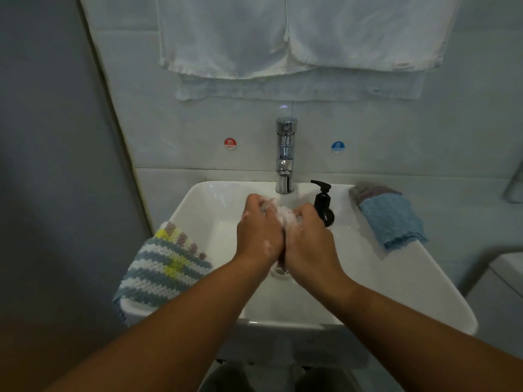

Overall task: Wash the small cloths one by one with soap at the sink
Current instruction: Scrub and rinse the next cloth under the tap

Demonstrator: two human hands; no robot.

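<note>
head view: your left grip (pixel 259 229) and right grip (pixel 310 236), both curled tight around a sudsy small cloth (pixel 286 215), scrub it over the sink (pixel 396 278) below the tap (pixel 285 154); rinsing likely comes next, calling for running water.

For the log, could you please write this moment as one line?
left hand, right hand: grip soapy white cloth over white sink | rim: striped crocheted cloth, blue cloth

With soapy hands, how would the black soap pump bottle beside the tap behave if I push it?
The black soap pump bottle looks narrow and tall, so it probably tips easily. Its glossy surface is likely slippery when wet. On the smooth white sink it may slide.
</note>
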